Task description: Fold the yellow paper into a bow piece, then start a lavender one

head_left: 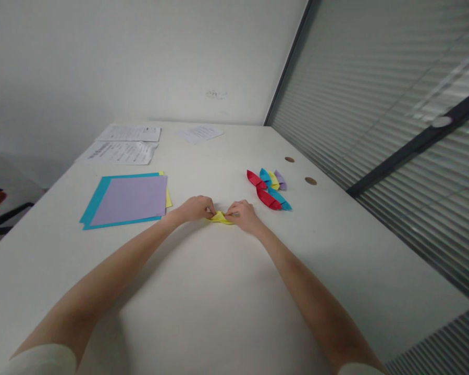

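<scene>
A small folded yellow paper piece (220, 217) lies on the white table (203, 291) between my two hands. My left hand (196, 208) pinches its left end with curled fingers. My right hand (243, 214) presses and pinches its right end, fingers closed on it. To the right of my hands lie several finished folded paper pieces (269, 188) in red, blue, yellow and purple, touching one another in a small cluster.
A stack of flat coloured sheets (131, 199), purple on top of blue and yellow, lies left of my hands. Printed white papers (121, 151) lie at the far left, another one (199, 133) near the wall. Two round cable holes (310, 180) sit by the window blinds.
</scene>
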`<state>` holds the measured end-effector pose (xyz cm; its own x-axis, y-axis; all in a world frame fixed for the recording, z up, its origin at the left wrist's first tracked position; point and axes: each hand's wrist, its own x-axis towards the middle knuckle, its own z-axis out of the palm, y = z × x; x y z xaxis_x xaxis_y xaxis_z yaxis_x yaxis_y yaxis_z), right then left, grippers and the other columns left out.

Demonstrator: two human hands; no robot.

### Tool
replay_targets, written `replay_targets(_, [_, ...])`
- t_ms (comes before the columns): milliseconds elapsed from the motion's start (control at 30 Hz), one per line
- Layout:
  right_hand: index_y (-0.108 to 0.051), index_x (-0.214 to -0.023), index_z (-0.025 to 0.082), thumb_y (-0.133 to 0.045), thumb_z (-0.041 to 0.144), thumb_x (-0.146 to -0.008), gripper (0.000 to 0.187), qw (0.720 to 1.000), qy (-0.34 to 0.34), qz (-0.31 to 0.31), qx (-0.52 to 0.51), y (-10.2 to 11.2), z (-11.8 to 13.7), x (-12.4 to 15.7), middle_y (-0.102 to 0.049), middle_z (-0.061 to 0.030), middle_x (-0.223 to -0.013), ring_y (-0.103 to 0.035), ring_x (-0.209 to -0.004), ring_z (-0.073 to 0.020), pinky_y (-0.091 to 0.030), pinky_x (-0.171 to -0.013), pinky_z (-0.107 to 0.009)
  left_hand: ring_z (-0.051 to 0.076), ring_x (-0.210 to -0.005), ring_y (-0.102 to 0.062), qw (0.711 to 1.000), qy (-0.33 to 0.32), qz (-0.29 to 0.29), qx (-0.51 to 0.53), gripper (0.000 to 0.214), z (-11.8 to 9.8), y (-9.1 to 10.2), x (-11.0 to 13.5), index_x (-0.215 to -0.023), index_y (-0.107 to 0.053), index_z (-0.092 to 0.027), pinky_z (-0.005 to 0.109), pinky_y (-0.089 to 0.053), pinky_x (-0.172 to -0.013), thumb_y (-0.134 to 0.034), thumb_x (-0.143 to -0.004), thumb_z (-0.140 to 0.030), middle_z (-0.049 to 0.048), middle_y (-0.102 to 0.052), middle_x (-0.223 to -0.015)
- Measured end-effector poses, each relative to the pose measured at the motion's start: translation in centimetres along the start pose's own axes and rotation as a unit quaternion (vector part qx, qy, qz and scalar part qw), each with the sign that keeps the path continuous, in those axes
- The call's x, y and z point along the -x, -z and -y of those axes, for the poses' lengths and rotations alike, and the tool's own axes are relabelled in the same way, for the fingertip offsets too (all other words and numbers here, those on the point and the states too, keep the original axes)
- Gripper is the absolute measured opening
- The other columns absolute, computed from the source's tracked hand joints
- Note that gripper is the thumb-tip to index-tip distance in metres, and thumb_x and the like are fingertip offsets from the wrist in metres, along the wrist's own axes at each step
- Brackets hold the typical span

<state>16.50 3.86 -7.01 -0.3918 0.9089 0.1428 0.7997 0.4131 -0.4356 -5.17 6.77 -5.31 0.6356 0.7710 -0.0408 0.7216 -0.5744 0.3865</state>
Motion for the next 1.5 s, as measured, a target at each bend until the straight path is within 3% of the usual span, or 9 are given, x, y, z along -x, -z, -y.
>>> replay_targets(233, [-0.078, -0.087, 0.031, -0.071, 0.035, -0.082, 0.01, 0.997, 0.048, -0.006, 0.056, 0.2, 0.2, 0.5, -0.072, -0.0036, -0.097, -0.048, -0.102, -0.0268, -0.033, -0.084, -0.042, 0.016, -0.081, -0.065, 1.0, 0.007, -0.021, -0.01, 0.016, -0.5, 0.1, 0.6, -0.083, -0.078, -0.028, 0.023, -0.042, -0.069, -0.064, -0.075, -0.024, -0.0005, -0.072, -0.095])
replay_targets(500, [-0.078, -0.089, 0.032, -0.07, 0.04, -0.082, 0.013, 0.997, 0.045, -0.019, 0.053, 0.0, -0.3, 0.8, -0.071, -0.0041, -0.098, -0.044, -0.106, -0.0273, -0.032, -0.086, -0.043, 0.015, -0.077, -0.063, 0.999, 0.045, -0.022, 0.008, 0.015, -0.4, -0.2, 0.8, -0.082, -0.078, -0.03, 0.023, -0.041, -0.066, -0.066, -0.073, -0.027, -0.0009, -0.071, -0.093])
replay_targets(733, [-0.076, -0.083, 0.026, -0.075, 0.033, -0.078, 0.009, 0.995, 0.067, -0.031, 0.061, -0.1, 0.0, 0.8, -0.069, -0.0041, -0.102, -0.043, -0.11, -0.0277, -0.032, -0.088, -0.043, 0.014, -0.077, -0.063, 0.997, 0.009, -0.031, 0.064, 0.012, 0.1, -0.7, 0.4, -0.078, -0.076, -0.022, 0.021, -0.044, -0.066, -0.067, -0.069, -0.02, 0.0019, -0.068, -0.091])
replay_targets(967, [-0.076, -0.086, 0.028, -0.073, 0.037, -0.079, 0.012, 0.997, 0.045, -0.017, 0.058, 0.2, 0.1, 0.9, -0.07, -0.004, -0.103, -0.042, -0.109, -0.0295, -0.032, -0.088, -0.045, 0.015, -0.078, -0.063, 0.998, 0.058, -0.03, 0.003, 0.017, -0.3, -0.6, 1.0, -0.085, -0.077, -0.027, 0.022, -0.042, -0.066, -0.066, -0.072, -0.028, 0.0006, -0.069, -0.097])
replay_targets(1167, [-0.077, -0.087, 0.028, -0.072, 0.036, -0.079, 0.012, 0.997, 0.036, -0.012, 0.061, 0.4, 0.4, 1.0, -0.071, -0.004, -0.103, -0.043, -0.11, -0.0307, -0.032, -0.089, -0.047, 0.017, -0.081, -0.063, 0.998, 0.061, -0.024, -0.022, 0.018, -0.8, -0.2, 1.5, -0.089, -0.077, -0.029, 0.024, -0.041, -0.067, -0.066, -0.075, -0.031, 0.0022, -0.068, -0.1])
replay_targets(1500, [-0.073, -0.082, 0.024, -0.075, 0.028, -0.076, 0.008, 1.0, 0.028, -0.004, 0.001, -0.1, 0.4, 0.9, -0.069, -0.0046, -0.102, -0.045, -0.11, -0.0281, -0.034, -0.093, -0.045, 0.013, -0.079, -0.063, 0.997, 0.023, -0.032, 0.071, 0.01, -0.2, -1.3, 0.6, -0.076, -0.074, -0.02, 0.02, -0.046, -0.071, -0.065, -0.071, -0.018, 0.0024, -0.068, -0.095])
